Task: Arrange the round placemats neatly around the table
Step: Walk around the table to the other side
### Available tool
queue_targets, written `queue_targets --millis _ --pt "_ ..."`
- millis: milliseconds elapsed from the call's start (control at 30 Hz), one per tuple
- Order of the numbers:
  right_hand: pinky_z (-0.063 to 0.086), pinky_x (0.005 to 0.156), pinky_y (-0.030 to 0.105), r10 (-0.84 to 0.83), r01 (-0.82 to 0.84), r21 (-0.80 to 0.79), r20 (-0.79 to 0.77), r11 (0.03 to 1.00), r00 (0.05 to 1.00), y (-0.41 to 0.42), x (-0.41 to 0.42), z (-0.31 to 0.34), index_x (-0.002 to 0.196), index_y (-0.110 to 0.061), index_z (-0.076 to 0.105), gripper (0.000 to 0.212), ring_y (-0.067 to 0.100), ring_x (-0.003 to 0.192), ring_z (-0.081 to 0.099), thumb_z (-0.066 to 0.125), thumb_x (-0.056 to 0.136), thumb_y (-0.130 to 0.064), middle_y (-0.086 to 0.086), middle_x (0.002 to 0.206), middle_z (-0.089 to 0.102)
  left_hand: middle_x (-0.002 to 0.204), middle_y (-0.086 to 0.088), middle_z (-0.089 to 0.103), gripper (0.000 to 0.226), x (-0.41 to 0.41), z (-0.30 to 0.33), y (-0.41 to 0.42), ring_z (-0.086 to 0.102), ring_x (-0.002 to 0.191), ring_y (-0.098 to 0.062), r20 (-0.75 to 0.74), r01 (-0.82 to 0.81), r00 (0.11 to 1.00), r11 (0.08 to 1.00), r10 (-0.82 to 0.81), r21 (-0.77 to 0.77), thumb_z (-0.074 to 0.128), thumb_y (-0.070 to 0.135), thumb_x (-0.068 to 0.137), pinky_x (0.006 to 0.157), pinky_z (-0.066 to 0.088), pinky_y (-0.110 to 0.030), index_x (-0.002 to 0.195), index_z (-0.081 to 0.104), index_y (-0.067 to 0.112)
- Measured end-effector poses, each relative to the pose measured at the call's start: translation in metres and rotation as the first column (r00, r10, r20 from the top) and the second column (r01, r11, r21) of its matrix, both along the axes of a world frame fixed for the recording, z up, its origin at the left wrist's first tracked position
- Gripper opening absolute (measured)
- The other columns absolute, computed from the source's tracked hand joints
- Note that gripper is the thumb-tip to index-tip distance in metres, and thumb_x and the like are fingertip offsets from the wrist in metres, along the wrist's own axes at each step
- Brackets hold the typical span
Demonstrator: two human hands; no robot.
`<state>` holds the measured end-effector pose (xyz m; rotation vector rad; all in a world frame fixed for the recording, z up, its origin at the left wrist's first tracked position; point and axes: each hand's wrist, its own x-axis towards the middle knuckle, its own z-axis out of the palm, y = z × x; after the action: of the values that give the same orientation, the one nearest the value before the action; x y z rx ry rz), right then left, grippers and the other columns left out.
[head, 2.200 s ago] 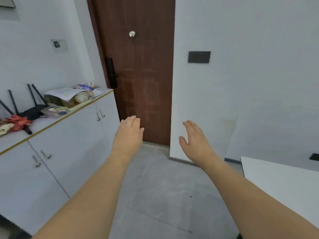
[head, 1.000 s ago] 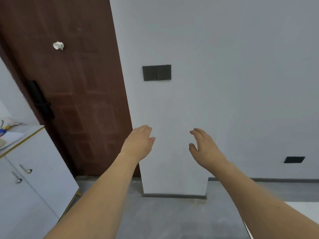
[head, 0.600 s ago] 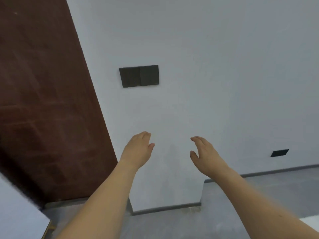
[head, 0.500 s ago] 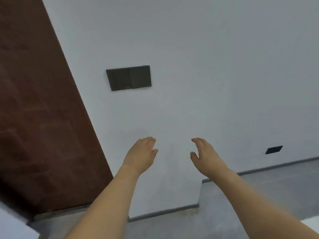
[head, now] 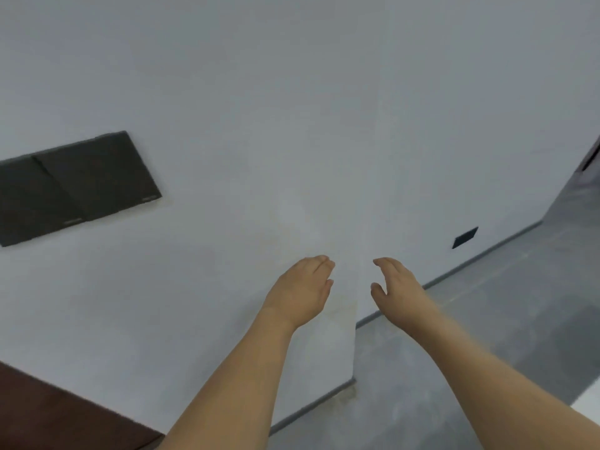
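Note:
No placemat shows in the head view. My left hand (head: 302, 289) and my right hand (head: 394, 285) are stretched out in front of me at mid-frame, palms facing each other, fingers loosely apart, both holding nothing. They hang in the air before a white wall corner (head: 355, 319). A white corner of the table (head: 589, 401) peeks in at the lower right edge.
A dark switch plate (head: 74, 186) is on the white wall at the left. A brown door (head: 48, 414) fills the lower left corner. Grey floor (head: 487, 319) runs to the right along the wall, with a dark socket (head: 465, 237) low on it.
The view has swung right and tilted, so the door and the white cabinet slid out to the left. Both hands stayed outstretched and came a little closer together.

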<state>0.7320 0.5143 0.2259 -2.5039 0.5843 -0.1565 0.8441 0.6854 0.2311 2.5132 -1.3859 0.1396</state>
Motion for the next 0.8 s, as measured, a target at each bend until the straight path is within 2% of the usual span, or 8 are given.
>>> queue_targets --millis 100,233,367,567,667,800 --pt "0.027 0.115 0.034 -0.129 0.13 0.031 -0.047 0.991 0.991 -0.028 0.002 -0.019 0.145 -0.01 0.03 0.052 0.023 0.138 0.034 0.042 0.096 -0.022 0.005 0.153 0.03 0.14 -0.011 0.052 0.042 0.021 -0.026 -0.043 0.049 0.127 -0.027 -0.032 0.125 0.992 0.992 -0.125 0.005 0.045 0.023 0.097 0.107 0.04 -0.037 0.134 0.05 0.005" --pt "0.027 0.113 0.034 -0.362 0.368 0.07 -0.087 0.927 0.928 -0.059 -0.011 -0.041 0.143 -0.007 0.033 0.05 0.025 0.137 0.034 0.043 0.095 -0.018 0.01 0.15 0.034 0.131 -0.013 0.059 0.048 0.037 -0.046 -0.103 0.057 0.119 -0.027 -0.033 0.315 0.949 0.948 -0.315 0.032 0.034 0.031 0.094 0.095 0.05 -0.037 0.127 0.056 0.004" --pt "0.024 0.113 0.03 -0.504 0.516 0.086 -0.128 0.852 0.854 -0.082 -0.033 -0.054 0.143 -0.008 0.032 0.05 0.024 0.137 0.033 0.043 0.095 -0.017 0.009 0.149 0.034 0.138 -0.012 0.051 0.043 0.046 -0.059 -0.172 0.048 0.126 -0.026 -0.065 0.46 0.887 0.888 -0.458 0.021 0.04 0.026 0.098 0.099 0.046 -0.038 0.134 0.048 0.004" --pt "0.024 0.113 0.031 -0.728 0.742 0.068 -0.155 0.667 0.668 -0.147 -0.102 -0.068 0.141 -0.006 0.035 0.05 0.024 0.137 0.032 0.044 0.093 -0.017 0.01 0.149 0.035 0.134 -0.015 0.052 0.04 0.0 -0.071 -0.294 0.051 0.12 -0.031 -0.109 0.619 0.781 0.786 -0.615 0.005 0.048 0.021 0.095 0.095 0.049 -0.043 0.129 0.05 0.001" --pt "0.025 0.112 0.029 -0.773 0.786 0.07 -0.147 0.614 0.617 -0.172 -0.124 -0.07 0.141 -0.006 0.036 0.05 0.023 0.137 0.033 0.046 0.093 -0.016 0.01 0.148 0.037 0.138 -0.013 0.048 0.041 -0.017 -0.072 -0.335 0.048 0.123 -0.029 -0.124 0.641 0.763 0.767 -0.635 0.013 0.044 0.022 0.096 0.1 0.045 -0.039 0.132 0.046 0.002" --pt "0.026 0.111 0.029 -0.815 0.829 0.077 -0.153 0.554 0.559 -0.22 -0.15 -0.079 0.14 -0.003 0.037 0.05 0.024 0.135 0.036 0.046 0.093 -0.014 0.012 0.146 0.039 0.139 -0.015 0.047 0.043 -0.044 -0.075 -0.403 0.048 0.123 -0.031 -0.116 0.689 0.723 0.723 -0.681 0.047 0.044 0.024 0.096 0.1 0.044 -0.042 0.132 0.046 0.001"
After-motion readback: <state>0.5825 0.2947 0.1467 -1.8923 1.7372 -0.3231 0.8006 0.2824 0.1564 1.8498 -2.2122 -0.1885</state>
